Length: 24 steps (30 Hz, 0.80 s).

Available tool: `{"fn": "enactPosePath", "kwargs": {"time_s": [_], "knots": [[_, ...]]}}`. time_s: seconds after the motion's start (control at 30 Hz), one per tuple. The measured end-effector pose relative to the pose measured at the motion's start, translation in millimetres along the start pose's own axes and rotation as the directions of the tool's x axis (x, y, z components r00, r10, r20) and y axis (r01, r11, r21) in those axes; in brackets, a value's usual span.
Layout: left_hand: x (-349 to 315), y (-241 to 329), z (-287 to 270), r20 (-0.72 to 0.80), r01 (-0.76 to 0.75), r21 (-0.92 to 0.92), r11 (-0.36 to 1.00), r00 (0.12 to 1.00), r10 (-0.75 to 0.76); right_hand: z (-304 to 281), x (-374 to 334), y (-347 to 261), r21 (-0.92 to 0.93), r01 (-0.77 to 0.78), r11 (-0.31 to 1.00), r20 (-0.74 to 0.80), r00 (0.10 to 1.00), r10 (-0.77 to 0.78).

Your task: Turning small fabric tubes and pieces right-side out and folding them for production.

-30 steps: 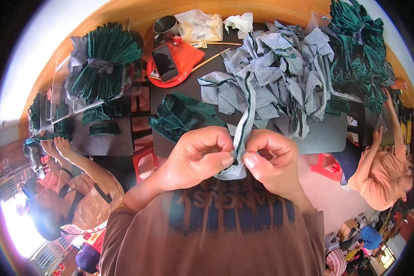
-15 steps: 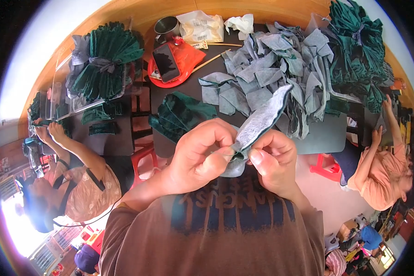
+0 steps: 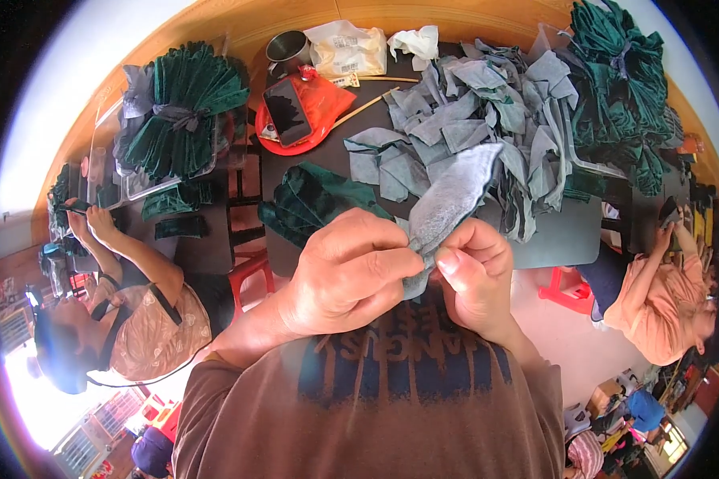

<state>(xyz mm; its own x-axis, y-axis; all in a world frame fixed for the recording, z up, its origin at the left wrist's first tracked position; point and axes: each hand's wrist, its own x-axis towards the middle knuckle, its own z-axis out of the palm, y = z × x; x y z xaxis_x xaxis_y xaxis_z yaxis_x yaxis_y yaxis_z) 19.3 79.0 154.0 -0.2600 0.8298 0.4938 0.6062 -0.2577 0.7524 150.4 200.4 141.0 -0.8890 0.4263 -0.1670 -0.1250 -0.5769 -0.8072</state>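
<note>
My left hand (image 3: 351,271) and my right hand (image 3: 475,275) pinch one grey fabric piece (image 3: 455,195) between them, close to my chest. The piece stands up from my fingers and leans toward the upper right. Behind it lies a heap of grey fabric pieces (image 3: 471,120) on the dark table (image 3: 559,235). A small stack of dark green fabric pieces (image 3: 311,199) rests on the table just left of my hands.
A phone (image 3: 286,110) lies on a red tray (image 3: 319,104) beside a metal cup (image 3: 286,48) and a white bag (image 3: 347,48). Tied green bundles sit at far left (image 3: 180,108) and far right (image 3: 623,88). One person (image 3: 128,311) works at left, another (image 3: 663,287) at right. Red stools (image 3: 248,271) stand below.
The grey piece hung as a narrow strip over the heap a second ago; now it is spread wider and raised upright between my hands. The person at left has shifted an arm.
</note>
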Motion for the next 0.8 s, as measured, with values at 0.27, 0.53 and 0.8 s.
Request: {"fn": "enactPosePath", "kwargs": {"time_s": [0.27,0.53,0.8], "knots": [[4,-5,3,0.054,-0.065,0.313,0.947,0.997,0.050,-1,4,2,-0.266,0.117,0.957,-0.094,0.985,-0.147],[-28,-10,26,0.357,0.425,-0.475,0.770,0.893,-0.273,-5,7,3,-0.433,0.230,0.872,-0.105,0.948,-0.302],[-17,-1,13,0.483,0.542,-0.809,0.227,0.834,-0.267,2,16,1,-0.077,0.113,0.991,0.071,0.992,-0.107]]}}
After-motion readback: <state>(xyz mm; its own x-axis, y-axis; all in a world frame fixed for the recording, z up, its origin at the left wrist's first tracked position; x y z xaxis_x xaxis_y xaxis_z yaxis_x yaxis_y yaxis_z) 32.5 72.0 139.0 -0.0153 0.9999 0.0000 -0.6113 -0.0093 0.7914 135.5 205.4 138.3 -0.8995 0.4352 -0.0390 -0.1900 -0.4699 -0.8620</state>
